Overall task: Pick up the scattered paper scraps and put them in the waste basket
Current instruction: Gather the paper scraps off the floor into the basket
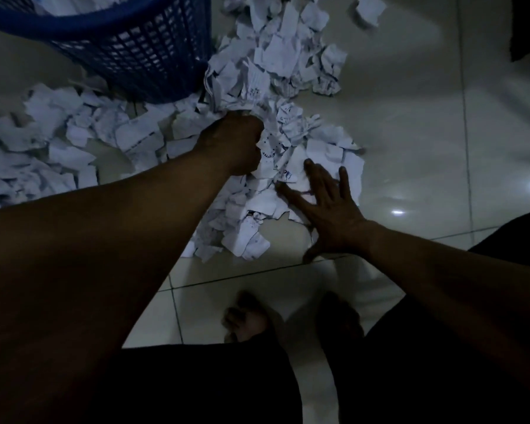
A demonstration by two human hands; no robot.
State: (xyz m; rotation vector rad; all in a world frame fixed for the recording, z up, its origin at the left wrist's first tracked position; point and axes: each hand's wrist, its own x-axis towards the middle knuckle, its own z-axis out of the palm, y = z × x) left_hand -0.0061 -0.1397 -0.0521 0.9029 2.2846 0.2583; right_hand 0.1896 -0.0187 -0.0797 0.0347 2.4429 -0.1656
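I see my left hand (240,143) gripping a bunch of paper scraps (266,87) beside the blue basket (141,56); my right hand (328,206) presses flat on scraps.

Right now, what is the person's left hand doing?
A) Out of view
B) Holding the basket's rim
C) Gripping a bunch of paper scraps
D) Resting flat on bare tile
C: the left hand is closed in a fist round a bunch of paper scraps near the blue waste basket, while the right hand lies spread flat on the pile.
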